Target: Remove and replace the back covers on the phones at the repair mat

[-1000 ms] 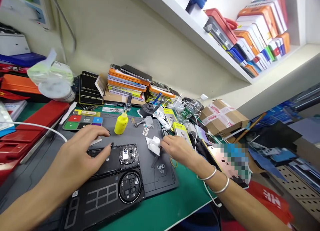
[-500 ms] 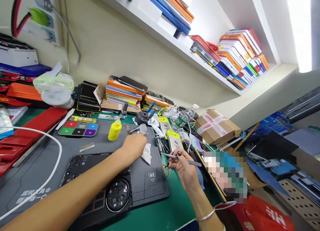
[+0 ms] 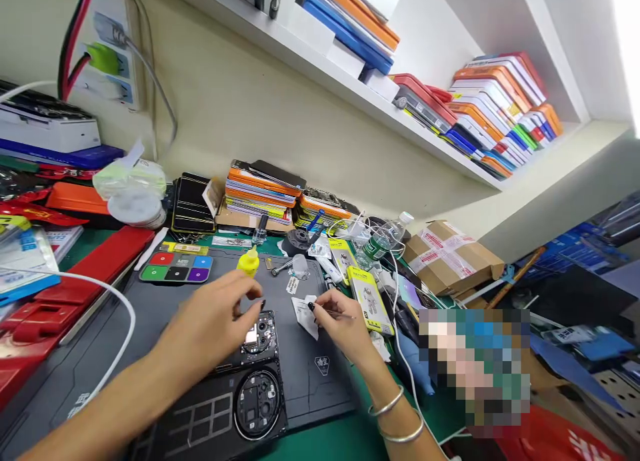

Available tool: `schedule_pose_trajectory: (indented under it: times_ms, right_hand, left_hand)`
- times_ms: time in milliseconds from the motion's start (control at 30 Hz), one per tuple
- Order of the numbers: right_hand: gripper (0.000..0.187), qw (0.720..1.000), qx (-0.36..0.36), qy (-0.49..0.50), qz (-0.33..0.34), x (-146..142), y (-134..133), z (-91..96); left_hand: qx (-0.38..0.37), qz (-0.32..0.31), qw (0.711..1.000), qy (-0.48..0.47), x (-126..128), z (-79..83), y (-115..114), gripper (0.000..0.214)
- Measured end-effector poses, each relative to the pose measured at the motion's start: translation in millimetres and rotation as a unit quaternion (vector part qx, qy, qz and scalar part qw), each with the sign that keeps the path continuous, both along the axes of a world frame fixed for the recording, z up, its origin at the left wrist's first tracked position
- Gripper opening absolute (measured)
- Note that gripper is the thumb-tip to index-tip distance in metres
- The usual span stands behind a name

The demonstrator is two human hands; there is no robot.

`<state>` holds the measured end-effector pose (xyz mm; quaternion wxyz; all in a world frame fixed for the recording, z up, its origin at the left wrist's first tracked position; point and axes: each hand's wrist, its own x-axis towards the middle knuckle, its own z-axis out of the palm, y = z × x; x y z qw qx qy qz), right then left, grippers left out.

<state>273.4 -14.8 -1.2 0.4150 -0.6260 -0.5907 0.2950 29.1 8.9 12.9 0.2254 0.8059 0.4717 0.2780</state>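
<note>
My left hand (image 3: 213, 321) hovers over an opened phone (image 3: 265, 344), thumb and forefinger apart with nothing visible between them. The phone's boards and camera openings show beside the hand; the rest is covered by it. Next to the phone, nearer to me, lies a black back panel (image 3: 210, 418) with a round camera ring. To the right, my right hand (image 3: 343, 321) is closed on slim metal tweezers (image 3: 345, 315), mostly hidden by the fingers. Its fingertips are at a white wipe (image 3: 304, 320) on the grey work mat (image 3: 310, 381); whether they grip the wipe is unclear.
Behind my left hand stands a yellow bottle (image 3: 249, 262). A small clear cup (image 3: 300, 266) and a coloured screw tray (image 3: 176, 268) are on the mat. Yellow packets (image 3: 370, 298), a plastic bottle (image 3: 385, 241) and cables crowd the right. A red tool (image 3: 95, 278) lies left.
My left hand has left the small cup and wipe and come back over the phone, its fingers parting. My right hand has moved in to the white wipe. The camera view has shifted slightly.
</note>
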Motion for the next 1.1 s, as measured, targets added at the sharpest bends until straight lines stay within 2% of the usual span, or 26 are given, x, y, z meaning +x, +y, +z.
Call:
schedule_pose_trajectory:
  times_ms: [100, 167, 233, 333, 400, 533, 667, 767, 900, 1000, 1100]
  right_hand:
    - [0.020, 0.999, -0.009, 0.027, -0.023, -0.2, 7.0, -6.0]
    - [0.026, 0.998, -0.015, 0.057, -0.029, -2.8, 8.7, -5.8]
    - [0.029, 0.995, -0.015, 0.092, -0.033, -7.3, 5.9, -2.8]
    - [0.035, 0.990, 0.000, 0.137, -0.043, -16.0, -6.8, 4.4]
    - [0.037, 0.982, 0.005, 0.185, -0.048, -22.0, -19.1, 9.5]
    - [0.039, 0.941, -0.004, 0.334, -0.057, -32.3, -44.7, 19.1]
    - [0.039, 0.894, -0.037, 0.442, -0.062, -37.0, -67.4, 24.6]
    - [0.036, 0.877, -0.043, 0.477, -0.041, -36.6, -82.2, 25.4]
    - [0.028, 0.884, -0.002, 0.467, -0.001, -34.9, -97.6, 27.3]
    - [0.023, 0.896, 0.031, 0.442, 0.038, -35.2, -104.7, 31.1]
    - [0.022, 0.909, 0.046, 0.412, 0.049, -37.4, -108.3, 34.2]
  left_hand:
    - [0.031, 0.051, 0.991, -0.118, -25.4, -10.3, -3.1, 0.016]
    - [0.027, 0.081, 0.983, -0.163, -33.1, -16.5, -3.5, 0.015]
    - [0.008, 0.084, 0.978, -0.190, -33.9, -19.6, -4.6, 0.015]
    - [-0.040, 0.039, 0.973, -0.222, -24.8, -18.3, -9.5, 0.018]
    - [-0.060, -0.015, 0.970, -0.233, -13.0, -15.2, -14.6, 0.024]
    - [-0.088, -0.113, 0.957, -0.251, 16.2, -7.5, -25.9, 0.038]
    - [-0.200, -0.115, 0.927, -0.297, 35.1, -2.0, -37.2, 0.017]
    - [-0.264, -0.113, 0.903, -0.320, 38.2, -1.1, -46.9, 0.017]
    - [-0.336, -0.095, 0.866, -0.358, 36.3, -1.3, -60.7, 0.020]
    - [-0.354, -0.096, 0.856, -0.365, 34.2, -0.1, -68.9, 0.023]
    - [-0.353, -0.106, 0.855, -0.366, 32.0, 1.8, -75.0, 0.021]
